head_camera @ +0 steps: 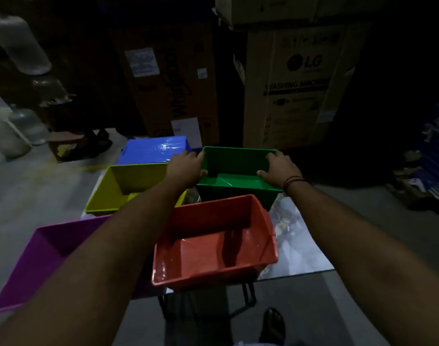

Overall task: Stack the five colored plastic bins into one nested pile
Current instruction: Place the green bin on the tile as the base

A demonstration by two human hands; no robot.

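Observation:
Five plastic bins stand apart on a small table. The green bin (234, 162) is at the far right, and I hold it by its two side rims: my left hand (186, 167) grips the left rim, my right hand (279, 168) the right rim. The red bin (214, 242) sits open in front of it, close to me. A yellow bin (128, 187) is left of the green one, partly under my left forearm. The purple bin (42, 253) is at the near left. The blue bin (153, 149) lies at the back, its flat side up.
The table (297, 242) has a glossy patterned top and dark metal legs. Tall cardboard appliance boxes (296, 86) stand right behind it. Large water jugs (11, 131) are on the floor at the left. A sandalled foot (273, 323) shows below the table edge.

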